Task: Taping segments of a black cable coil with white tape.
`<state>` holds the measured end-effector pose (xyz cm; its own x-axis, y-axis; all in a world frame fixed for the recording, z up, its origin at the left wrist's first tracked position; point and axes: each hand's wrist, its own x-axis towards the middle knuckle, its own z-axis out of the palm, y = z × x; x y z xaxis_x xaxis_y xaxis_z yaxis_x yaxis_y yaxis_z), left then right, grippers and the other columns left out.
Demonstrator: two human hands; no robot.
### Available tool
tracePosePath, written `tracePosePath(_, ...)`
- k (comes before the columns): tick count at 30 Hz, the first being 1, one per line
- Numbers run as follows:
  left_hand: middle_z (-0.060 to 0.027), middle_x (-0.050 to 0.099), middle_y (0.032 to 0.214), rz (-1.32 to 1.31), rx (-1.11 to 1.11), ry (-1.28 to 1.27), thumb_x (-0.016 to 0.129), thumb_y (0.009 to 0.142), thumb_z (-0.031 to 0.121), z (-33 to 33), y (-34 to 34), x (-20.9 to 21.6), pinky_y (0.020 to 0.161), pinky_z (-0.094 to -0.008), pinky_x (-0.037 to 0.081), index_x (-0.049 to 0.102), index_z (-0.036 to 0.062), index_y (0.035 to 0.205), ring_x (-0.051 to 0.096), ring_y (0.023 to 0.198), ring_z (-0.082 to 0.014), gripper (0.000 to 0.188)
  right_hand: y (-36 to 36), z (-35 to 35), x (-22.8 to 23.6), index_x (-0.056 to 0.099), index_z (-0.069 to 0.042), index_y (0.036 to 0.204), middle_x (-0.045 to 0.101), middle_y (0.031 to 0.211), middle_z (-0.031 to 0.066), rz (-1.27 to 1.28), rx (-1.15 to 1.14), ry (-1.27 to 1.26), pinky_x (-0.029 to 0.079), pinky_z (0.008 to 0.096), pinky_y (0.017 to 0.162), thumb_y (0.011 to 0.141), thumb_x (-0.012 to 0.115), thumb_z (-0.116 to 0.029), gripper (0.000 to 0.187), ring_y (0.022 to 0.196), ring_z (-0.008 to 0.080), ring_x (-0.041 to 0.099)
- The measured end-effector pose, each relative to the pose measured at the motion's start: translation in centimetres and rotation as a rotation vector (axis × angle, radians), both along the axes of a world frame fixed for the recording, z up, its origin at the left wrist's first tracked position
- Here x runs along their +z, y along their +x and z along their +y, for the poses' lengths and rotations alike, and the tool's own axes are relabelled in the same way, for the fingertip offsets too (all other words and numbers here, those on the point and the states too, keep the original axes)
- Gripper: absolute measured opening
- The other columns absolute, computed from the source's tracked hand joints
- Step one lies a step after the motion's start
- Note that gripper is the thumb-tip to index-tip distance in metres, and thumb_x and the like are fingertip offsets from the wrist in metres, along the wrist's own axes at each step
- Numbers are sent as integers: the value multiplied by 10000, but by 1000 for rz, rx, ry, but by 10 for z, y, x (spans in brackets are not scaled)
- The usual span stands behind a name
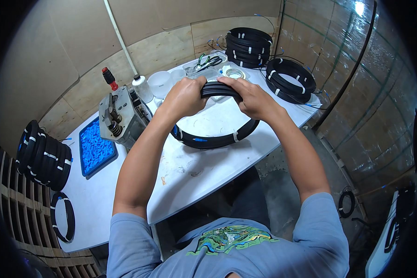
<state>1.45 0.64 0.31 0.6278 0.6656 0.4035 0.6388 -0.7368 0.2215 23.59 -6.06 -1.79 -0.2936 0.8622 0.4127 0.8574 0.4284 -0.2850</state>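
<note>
Where the white table (pixel 97 204) stretches from near left to far right, its top carries a grey press (pixel 125 111) on the left, with a blue tray (pixel 81 153) of small blue pieces (pixel 96 147) beside it. Along the far side stand a bottle (pixel 142 88) and a clear tub (pixel 160 83), with cutters (pixel 211 61) and a tape roll (pixel 235 73) farther right. Black coils are piled in a tall stack (pixel 248 48) at the far right corner and a lower pile (pixel 282 90) nearer, while another row (pixel 46 157) leans at the left, above a single ring (pixel 71 217) near the table's left end. Brown panels (pixel 69 46) close off the far side of the room, a plastic-wrapped stack (pixel 347 92) rises on the right, and grey floor (pixel 282 185) shows below the table's right edge. Over the middle of the table is the held coil (pixel 213 142), black and round, its far part raised and showing parallel strands; white ties bind it, and a blue connector (pixel 199 139) lies against its near part. Whether that part touches the table I cannot tell. Both the left hand (pixel 188 95) and the right hand (pixel 252 95) are closed round the far part, a short stretch bare between them, most fingers hidden.
</note>
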Motion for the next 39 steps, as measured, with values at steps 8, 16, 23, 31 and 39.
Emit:
tracePosePath(8, -232, 644, 708, -23, -72, 80, 679, 751, 119, -27, -8, -4, 670, -516, 530, 557, 14, 869, 653, 713, -433, 200, 62, 39, -17, 613, -67, 1255, 648, 929, 20, 736, -18, -4, 484, 263, 765, 951, 649, -228, 346, 837, 111, 602)
tracePosePath(16, -131, 577, 675, -33, -124, 81, 673, 663, 52, -57, -12, -4, 542, -458, 493, 485, 41, 830, 626, 617, -356, 251, 110, 168, -83, 759, -66, 963, 703, 955, 175, 187, -348, -2, 544, 404, 819, 869, 653, -154, 166, 869, 328, 691)
tracePosePath(23, -88, 500, 656, 6, -140, -21, 698, 603, 66, -60, -13, 1, 488, -415, 453, 487, 61, 807, 589, 577, -297, 294, 99, 214, -90, 747, -128, 1114, 566, 1308, 136, -15, -439, -272, 466, 403, 1041, 824, 603, -44, 335, 1226, 307, 558)
tracePosePath(31, -72, 508, 655, 3, -151, -36, 766, 620, 176, -49, -9, 0, 475, -396, 444, 522, 75, 841, 592, 563, -267, 344, 114, 216, -103, 739, -53, 1057, 589, 1217, 154, -30, -369, -231, 472, 385, 995, 873, 618, -82, 222, 1132, 305, 585)
tracePosePath(39, -163, 608, 609, -98, -120, -54, 590, 886, 618, -31, -3, 6, 491, -470, 459, 516, 51, 1275, 620, 553, -390, 691, 51, 119, -25, 700, -6, 1043, 709, 905, 94, 448, -135, -70, 481, 290, 690, 914, 679, -181, 218, 774, 165, 637)
